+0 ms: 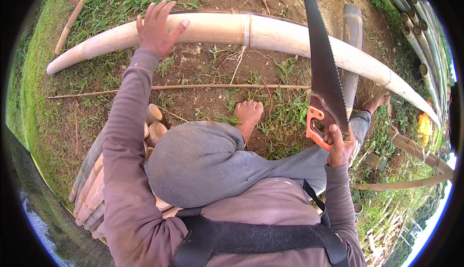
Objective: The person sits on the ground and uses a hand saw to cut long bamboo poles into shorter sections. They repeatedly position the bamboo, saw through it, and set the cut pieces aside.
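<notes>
A long, pale bamboo pole (212,28) lies crosswise in front of me, with a ring-shaped joint near its middle. My left hand (158,29) rests on its left part, fingers spread and thumb apart. On the right, my right hand (341,146) grips the orange handle of a hand saw (323,59). Its dark, toothed blade points up and away from me, passing in front of the pole in this view. Whether the blade touches the bamboo I cannot tell.
A greyish bamboo piece (352,30) runs under the pole at right. A thin stick (208,87) lies nearer me. Cut bamboo lengths (92,185) are stacked at lower left, and green poles (425,40) at far right. My bare foot (250,115) stands on the ground between.
</notes>
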A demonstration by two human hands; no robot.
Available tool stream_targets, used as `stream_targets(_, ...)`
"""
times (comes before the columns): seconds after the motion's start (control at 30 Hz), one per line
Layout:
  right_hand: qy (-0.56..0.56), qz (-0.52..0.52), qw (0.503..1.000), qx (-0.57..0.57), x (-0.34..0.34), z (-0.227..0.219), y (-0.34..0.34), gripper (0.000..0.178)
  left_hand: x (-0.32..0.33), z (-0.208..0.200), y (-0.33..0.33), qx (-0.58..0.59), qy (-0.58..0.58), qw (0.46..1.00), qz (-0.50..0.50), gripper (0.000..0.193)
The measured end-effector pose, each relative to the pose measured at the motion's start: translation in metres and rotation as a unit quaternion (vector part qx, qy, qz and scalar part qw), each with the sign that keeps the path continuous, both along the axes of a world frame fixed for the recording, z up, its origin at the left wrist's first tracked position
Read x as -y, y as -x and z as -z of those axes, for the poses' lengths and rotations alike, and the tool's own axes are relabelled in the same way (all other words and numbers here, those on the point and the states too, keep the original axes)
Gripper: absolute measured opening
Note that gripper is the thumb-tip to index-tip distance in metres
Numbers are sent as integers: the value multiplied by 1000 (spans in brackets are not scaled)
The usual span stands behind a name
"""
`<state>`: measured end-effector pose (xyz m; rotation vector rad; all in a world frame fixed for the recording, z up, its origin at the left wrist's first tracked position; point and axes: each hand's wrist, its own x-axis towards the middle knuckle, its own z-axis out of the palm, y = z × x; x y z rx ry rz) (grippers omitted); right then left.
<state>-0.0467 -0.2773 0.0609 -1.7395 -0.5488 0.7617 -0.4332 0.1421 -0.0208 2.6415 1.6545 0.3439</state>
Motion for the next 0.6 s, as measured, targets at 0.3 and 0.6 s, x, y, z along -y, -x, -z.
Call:
stream_targets(0.3,-52,18,993,-109,-6,24,-6,17,98,39,-94,30,-74,981,176,106)
stream_targets(0.6,-97,35,970,-221,-27,47,-13,27,24,23,-109,-66,-15,985,160,109)
